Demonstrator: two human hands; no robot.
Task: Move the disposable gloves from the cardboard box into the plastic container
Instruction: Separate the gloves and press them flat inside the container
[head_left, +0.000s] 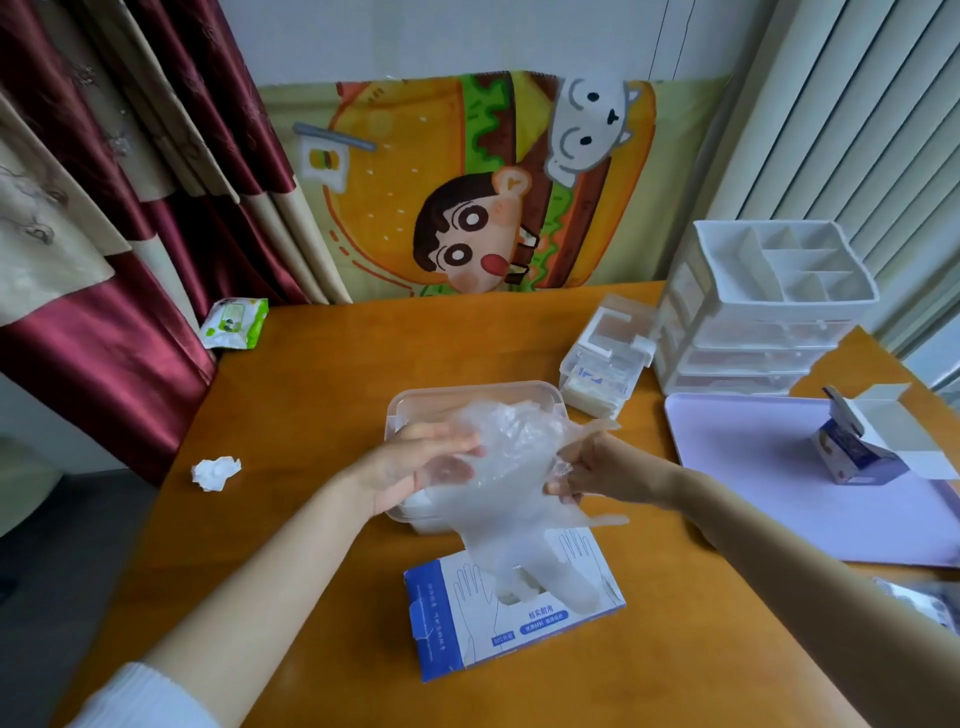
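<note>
On the near part of the desk (311, 374), closest to us, lies the cardboard box (457, 629), blue and white, flat, with its slot facing up. Out of that slot we see the disposable gloves (514, 499) rising as one long clear wad. The lower end sits at the opening and the upper end is bunched above the box's far end.

Both hands are on it! Up and to the left of the box, the left hand (410, 462) lies against the film with its fingers fairly straight and flat, the thumb dim behind the plastic, nothing curled round. Up and to the right of the box, the right hand (597, 467) has its fingers (563, 475) closed in a pinch on the film's edge.

Just beyond the box sits the plastic container (470, 391), clear and uncovered, and the top of the wad hangs over it. Pale film shows inside at its near wall, though we can't tell how much.

Left of the box, well apart, there's a crumpled tissue (215, 472). Right of the box, a lilac tray (753, 467) carries a small open carton (857, 457).

Farther back from the box on the right, a small clear case (608, 358) stands beside a white drawer organiser (769, 322). Far back on the left lies a pack of wipes (235, 322). Behind everything hang a cartoon cloth (467, 187) and red curtains (130, 208).
</note>
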